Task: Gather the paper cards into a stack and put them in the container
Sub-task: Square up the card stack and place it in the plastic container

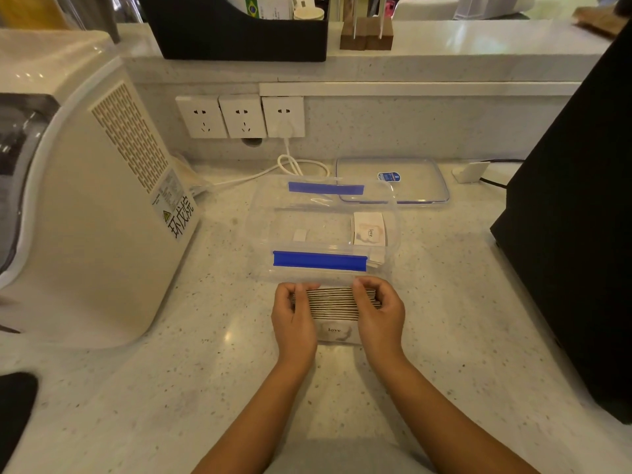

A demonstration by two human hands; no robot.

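Both of your hands are closing around one stack of paper cards (337, 302), the left hand (294, 319) clamping its left end and the right hand (379, 316) clamping its right end, fingers curled over the top edges. You are holding the stack on edge, resting on or just above the tabletop (171, 388), just in front of the clear plastic container (321, 230). One card face reading "love" is showing toward you at the front of the stack.

The container is standing open, its blue latches (319, 260) folded outward, and its clear lid (393, 181) is lying flat behind it. Some cards (369, 229) are already sitting in its right end.

The risk from here looks like the squeeze: you are pressing only at the ends, so middle cards could bow out and spill when you are lifting. The near wall with its blue latch is standing right between the stack and the opening, so a low lift could catch the bottom edges and fan the cards. The cards already inside may also be blocking a clean drop on the right, so aim left of them.
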